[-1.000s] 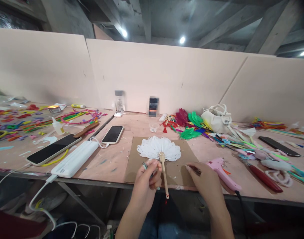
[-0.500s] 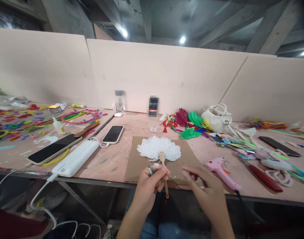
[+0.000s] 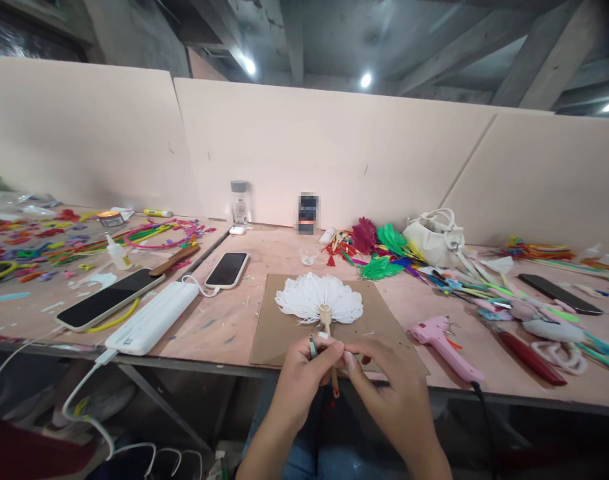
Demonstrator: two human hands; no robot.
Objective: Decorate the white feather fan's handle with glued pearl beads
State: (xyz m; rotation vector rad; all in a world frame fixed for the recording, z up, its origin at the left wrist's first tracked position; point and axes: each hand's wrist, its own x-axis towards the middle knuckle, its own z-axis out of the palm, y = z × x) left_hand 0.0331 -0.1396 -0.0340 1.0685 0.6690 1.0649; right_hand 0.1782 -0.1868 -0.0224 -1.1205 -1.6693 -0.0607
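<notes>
A white feather-like fan (image 3: 319, 298) lies spread on a brown cardboard sheet (image 3: 279, 343), its pale wooden handle (image 3: 335, 381) running toward me with a red tassel at the end. My left hand (image 3: 312, 370) is closed just over the handle, with a slim grey-green tool (image 3: 313, 347) sticking up between its fingers; its kind is not clear. Against those fingertips, my right hand (image 3: 384, 377) has thumb and forefinger pinched together. Whatever sits between the meeting fingertips is too small or hidden to make out.
A pink glue gun (image 3: 447, 347) and a red-handled tool (image 3: 532, 357) lie to the right. Coloured feathers (image 3: 379, 267) and a white bag (image 3: 432, 237) are behind. On the left are a phone (image 3: 227, 270) and a white power bank (image 3: 152, 317) with cables.
My right hand has moved left and its fingertips now meet those of my left hand in a pinch. My left hand has shifted slightly to the right; the fan stays in place.
</notes>
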